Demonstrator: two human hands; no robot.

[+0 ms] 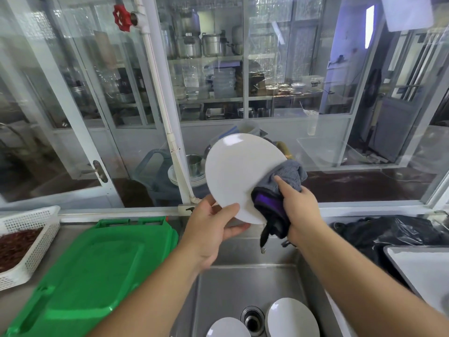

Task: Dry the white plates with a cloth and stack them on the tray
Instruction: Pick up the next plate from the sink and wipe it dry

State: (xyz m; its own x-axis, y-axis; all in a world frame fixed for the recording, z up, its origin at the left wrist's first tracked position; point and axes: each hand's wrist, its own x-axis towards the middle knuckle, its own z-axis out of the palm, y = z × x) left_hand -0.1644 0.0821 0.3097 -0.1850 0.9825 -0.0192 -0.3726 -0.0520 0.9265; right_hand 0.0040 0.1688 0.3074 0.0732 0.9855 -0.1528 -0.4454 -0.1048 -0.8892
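Over sink (243,283) | white plate (240,171) tilted, glossy | left grip (213,227) pinches rim | right grip (298,210) clutches cloth (286,176)

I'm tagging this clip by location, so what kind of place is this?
Most likely a commercial kitchen's dishwashing area. A person dries a white plate over a steel sink, and behind the glass, shelves hold large metal pots and stacked containers.
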